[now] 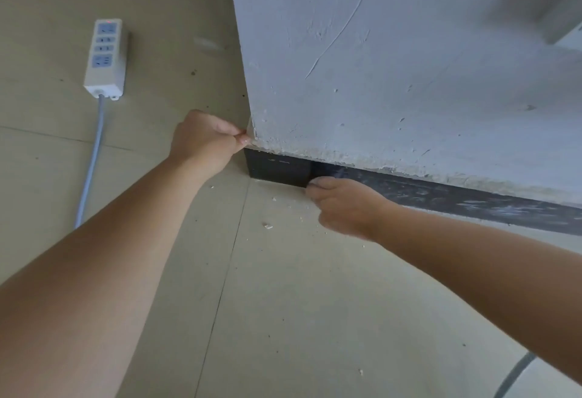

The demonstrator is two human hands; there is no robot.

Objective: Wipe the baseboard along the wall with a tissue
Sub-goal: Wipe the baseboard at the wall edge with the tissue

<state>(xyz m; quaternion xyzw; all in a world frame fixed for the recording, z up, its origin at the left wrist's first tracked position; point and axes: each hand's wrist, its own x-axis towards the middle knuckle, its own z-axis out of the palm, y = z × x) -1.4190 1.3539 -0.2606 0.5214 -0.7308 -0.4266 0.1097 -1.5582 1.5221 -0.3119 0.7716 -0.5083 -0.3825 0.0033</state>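
Head view: right hand (344,208) curls against the dark baseboard (472,203) near the wall (378,67) corner, whatever it holds hidden. Left hand (204,142) curls at that corner, grip unclear. Power strip (105,57) lies far left, crumbs (267,225) near.

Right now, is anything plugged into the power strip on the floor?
No, empty: the power strip shows every socket bare; only its own grey cable leaves it.
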